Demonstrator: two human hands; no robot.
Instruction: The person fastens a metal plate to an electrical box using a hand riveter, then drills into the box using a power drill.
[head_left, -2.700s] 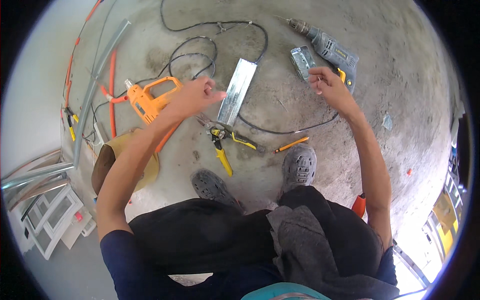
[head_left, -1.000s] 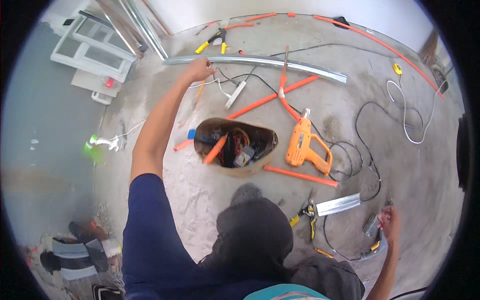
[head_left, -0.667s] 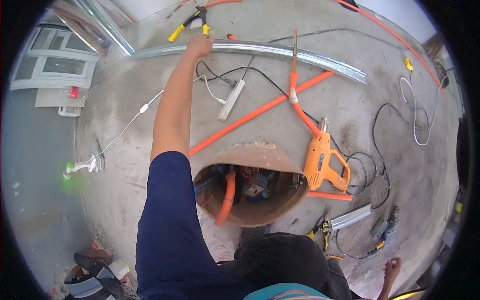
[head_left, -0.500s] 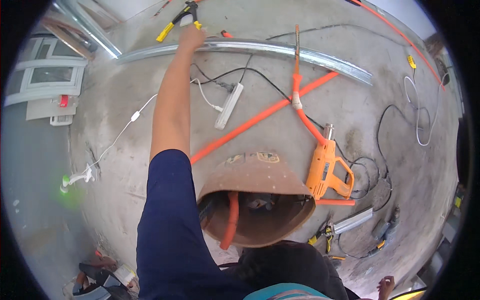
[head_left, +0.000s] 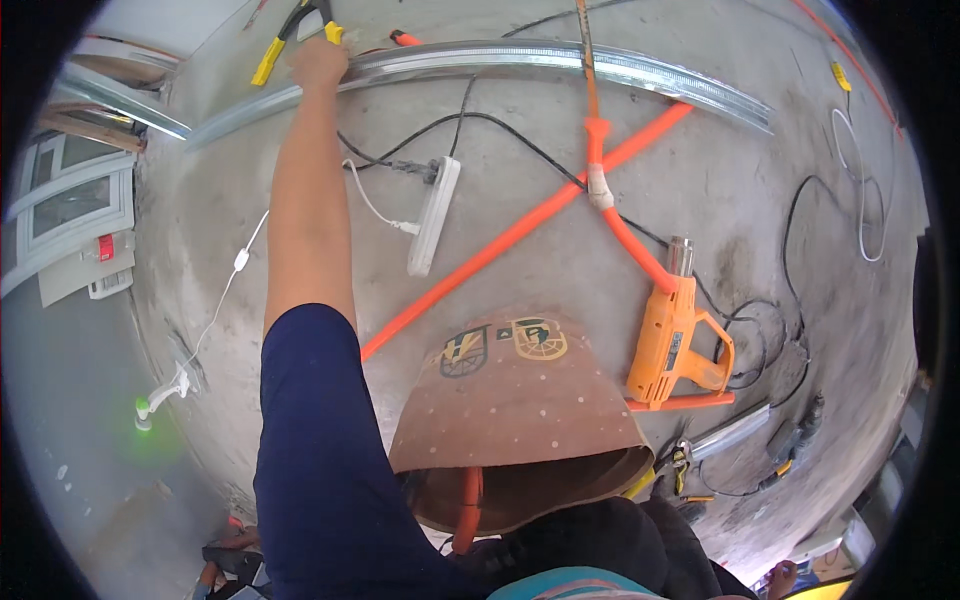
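My left hand stretches far forward at the upper left, closed around the right handle of a black tool with two yellow handles, shaped like snips. The hand covers most of that handle. A white patch shows between the handles, and the tool's head is cut off by the picture's top. Under the wrist runs a long silver metal channel lying on the floor. My right hand is not in view. A small hand shows at the lower right rim; whose it is I cannot tell.
A brown dotted bucket-like thing tilts before my knees. An orange heat gun, an orange tube, a white power strip and black cables lie around. Pliers lie at right; a green light glows at left.
The view has turned, so the floor things sit differently and the brown bucket-like thing shows more of its outer side. My left hand stays at the yellow-handled tool.
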